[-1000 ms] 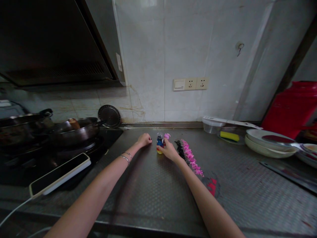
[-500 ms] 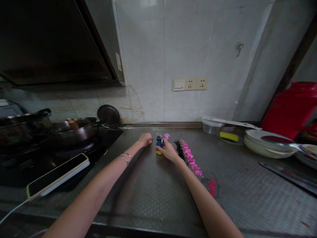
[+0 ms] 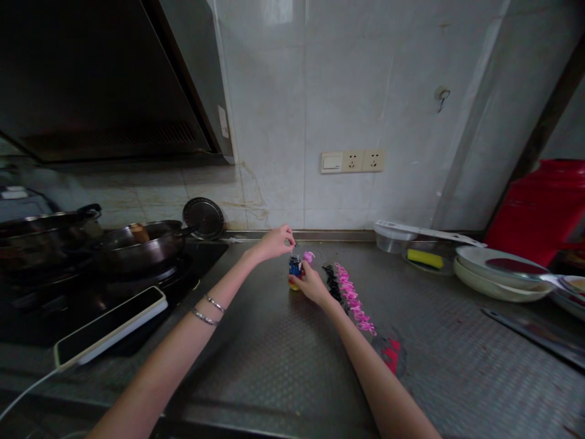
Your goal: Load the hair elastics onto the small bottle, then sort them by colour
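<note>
The left hand pinches a thin dark piece near the mouth of a small transparent blue, red and yellow jar on the grey metal counter; the right hand curls its fingers around the jar, left of the black loops and pink loops.

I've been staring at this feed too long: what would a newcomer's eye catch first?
Probably the big red container at far right. Next, the row of pink loops on the counter, right of the right hand, which grips a small jar. Above and left of the jar, the left hand holds a small dark piece.
</note>
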A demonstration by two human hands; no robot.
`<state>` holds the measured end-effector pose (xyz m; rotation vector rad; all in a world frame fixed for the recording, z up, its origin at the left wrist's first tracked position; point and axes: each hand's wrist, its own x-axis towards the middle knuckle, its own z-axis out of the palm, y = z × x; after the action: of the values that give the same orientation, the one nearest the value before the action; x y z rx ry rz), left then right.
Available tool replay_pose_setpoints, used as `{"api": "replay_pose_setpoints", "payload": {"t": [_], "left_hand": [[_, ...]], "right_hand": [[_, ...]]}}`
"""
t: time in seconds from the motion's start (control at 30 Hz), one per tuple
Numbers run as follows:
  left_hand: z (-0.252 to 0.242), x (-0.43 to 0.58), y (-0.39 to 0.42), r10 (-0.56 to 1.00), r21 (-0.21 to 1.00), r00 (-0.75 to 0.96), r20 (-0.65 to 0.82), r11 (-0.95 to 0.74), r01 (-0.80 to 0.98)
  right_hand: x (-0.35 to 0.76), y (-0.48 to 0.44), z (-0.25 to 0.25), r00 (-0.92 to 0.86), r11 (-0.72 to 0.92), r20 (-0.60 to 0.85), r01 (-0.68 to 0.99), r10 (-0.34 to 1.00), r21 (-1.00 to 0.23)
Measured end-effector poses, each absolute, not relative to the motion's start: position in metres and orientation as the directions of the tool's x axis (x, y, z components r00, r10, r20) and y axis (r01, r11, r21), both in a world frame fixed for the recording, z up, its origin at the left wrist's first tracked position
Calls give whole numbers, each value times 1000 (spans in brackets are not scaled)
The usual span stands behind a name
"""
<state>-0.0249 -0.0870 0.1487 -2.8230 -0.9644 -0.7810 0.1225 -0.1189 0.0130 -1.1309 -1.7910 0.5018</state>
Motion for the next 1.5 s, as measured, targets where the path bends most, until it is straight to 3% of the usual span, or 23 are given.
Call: {"api": "replay_pose_setpoints", "payload": {"t": [0.23, 0.4, 0.53, 0.67, 0.73, 0.83, 1.0, 1.13, 1.3, 1.5], "left_hand": [[142, -21, -87, 578, 59, 727, 371, -796, 603], [139, -28, -88, 602, 162, 659, 451, -781, 603], [112, -34, -90, 682, 414, 409, 606, -710, 570], [76, -33, -91, 817, 771, 369, 443, -558, 308], [67, -30, -93, 827, 850, 377, 418, -502, 158], [68, -25, -101, 789, 821, 355, 501, -563, 93], [80, -23, -118, 681, 607, 389, 620, -731, 313], [78, -24, -122, 660, 540, 430, 616, -751, 380], [66, -20, -119, 682, 584, 392, 618, -732, 352], [42, -10, -104, 817, 793, 268, 511, -568, 219]], "right_hand": [[123, -119, 14, -136, 485, 488, 498, 862, -719], [123, -119, 13, -137, 491, 492, 485, 860, -723], [123, -118, 12, -138, 489, 489, 486, 861, -725], [123, -116, 10, -137, 490, 488, 471, 862, -733], [123, -116, 9, -135, 487, 484, 464, 865, -740], [124, -116, 8, -135, 490, 489, 474, 862, -732], [124, -117, 9, -135, 496, 497, 479, 857, -724], [124, -117, 10, -135, 478, 479, 495, 868, -726], [125, -118, 10, -143, 497, 496, 489, 856, -717], [125, -121, 11, -147, 498, 490, 460, 859, -735]]}}
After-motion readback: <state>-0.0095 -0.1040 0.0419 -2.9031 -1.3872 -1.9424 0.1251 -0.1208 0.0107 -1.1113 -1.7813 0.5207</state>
